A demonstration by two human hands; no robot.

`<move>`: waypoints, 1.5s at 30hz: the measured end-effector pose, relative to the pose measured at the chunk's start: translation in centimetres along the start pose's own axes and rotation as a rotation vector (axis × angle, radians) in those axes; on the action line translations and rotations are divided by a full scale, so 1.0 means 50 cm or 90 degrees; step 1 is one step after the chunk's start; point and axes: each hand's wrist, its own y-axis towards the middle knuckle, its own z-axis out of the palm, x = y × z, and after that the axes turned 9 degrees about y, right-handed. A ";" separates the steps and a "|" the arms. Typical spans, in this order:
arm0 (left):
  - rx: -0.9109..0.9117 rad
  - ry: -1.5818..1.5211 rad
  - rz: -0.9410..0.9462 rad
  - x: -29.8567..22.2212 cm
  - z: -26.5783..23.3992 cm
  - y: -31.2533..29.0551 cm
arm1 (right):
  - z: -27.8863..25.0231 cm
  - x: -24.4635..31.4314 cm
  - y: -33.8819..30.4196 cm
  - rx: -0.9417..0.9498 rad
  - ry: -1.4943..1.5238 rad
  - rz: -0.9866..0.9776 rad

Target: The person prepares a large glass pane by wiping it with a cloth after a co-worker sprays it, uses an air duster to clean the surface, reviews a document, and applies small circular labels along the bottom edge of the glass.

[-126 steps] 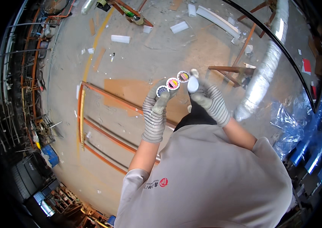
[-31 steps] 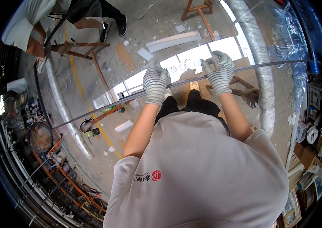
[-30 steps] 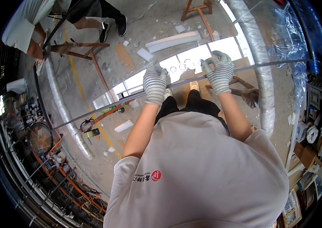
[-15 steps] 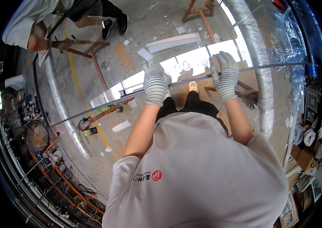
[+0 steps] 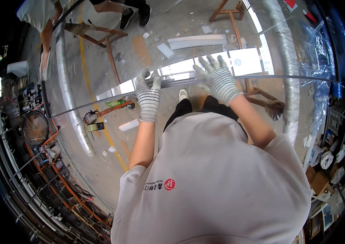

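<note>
A large clear glass pane (image 5: 241, 63) with a dark edge (image 5: 270, 76) lies in front of me, reflecting bright window light. My left hand (image 5: 148, 97), in a white glove with grey stripes, is closed on the near edge of the pane, fingers reaching over it and thumb on the right side. In a matching glove, my right hand (image 5: 220, 79) is open above the near edge, right of my left hand. Its fingers are spread and hold nothing; whether it touches the glass I cannot tell.
At the far left, another person's hand (image 5: 44, 67) is by the pane's left edge. Under the glass are wrapped silvery rolls (image 5: 288, 93), brown trestles (image 5: 109, 51) and floor scraps. A bicycle wheel (image 5: 35, 128) and metal racks stand left; boxes (image 5: 319, 177) crowd the right.
My right hand has opened off the edge and moved left, fingers spreading. My left hand has moved left along the edge. The other person's arm has straightened along the pane's left side.
</note>
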 end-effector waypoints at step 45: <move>0.003 0.402 0.446 0.139 -0.145 0.030 | 0.052 0.204 0.015 -0.069 -0.118 0.358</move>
